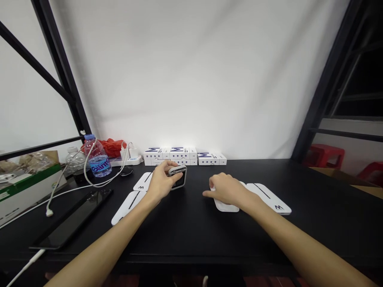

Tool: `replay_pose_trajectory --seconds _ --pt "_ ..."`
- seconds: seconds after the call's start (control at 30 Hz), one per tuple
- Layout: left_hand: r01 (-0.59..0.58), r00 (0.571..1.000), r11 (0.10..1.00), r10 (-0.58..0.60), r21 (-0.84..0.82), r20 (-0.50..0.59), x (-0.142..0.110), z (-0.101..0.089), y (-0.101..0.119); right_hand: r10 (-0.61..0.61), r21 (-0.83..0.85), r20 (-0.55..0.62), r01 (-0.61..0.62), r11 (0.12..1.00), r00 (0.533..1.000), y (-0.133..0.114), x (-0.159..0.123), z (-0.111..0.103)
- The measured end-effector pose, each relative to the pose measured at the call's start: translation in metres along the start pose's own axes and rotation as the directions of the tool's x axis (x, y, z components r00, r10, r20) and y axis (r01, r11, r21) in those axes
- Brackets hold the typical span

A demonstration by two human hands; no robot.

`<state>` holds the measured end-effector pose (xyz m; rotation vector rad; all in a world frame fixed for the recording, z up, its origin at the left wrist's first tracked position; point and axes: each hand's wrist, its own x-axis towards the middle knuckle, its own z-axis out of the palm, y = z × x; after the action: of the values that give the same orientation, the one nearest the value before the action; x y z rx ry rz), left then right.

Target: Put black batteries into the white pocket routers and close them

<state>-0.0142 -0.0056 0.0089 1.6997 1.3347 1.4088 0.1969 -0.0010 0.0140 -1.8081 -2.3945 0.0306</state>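
My left hand [161,181] is closed around a small grey and black device [178,178], holding it just above the black table [185,231]. Under and left of that hand lie two flat white pads [131,201] with a dark stripe. My right hand [226,190] rests palm down on another white pad [224,205], fingers curled and pointing left. A further white pad [271,199] with a small logo lies just right of it.
A row of white boxes [184,156] stands against the back wall. At the left are a water bottle [97,161], a white power strip with cables [127,159], a red bag [111,146], a dark tablet [74,217] and a cardboard box [26,187].
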Motion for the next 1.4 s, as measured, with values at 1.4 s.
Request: replay_pose_trajectory --seconds 1.4 --pt "0.432 0.902 0.702 -0.347 -0.566 0.257 -0.005 0.016 0.005 0.038 0.873 -0.146 0.111 0.475 0.989 -0.026 0.01 0.035"
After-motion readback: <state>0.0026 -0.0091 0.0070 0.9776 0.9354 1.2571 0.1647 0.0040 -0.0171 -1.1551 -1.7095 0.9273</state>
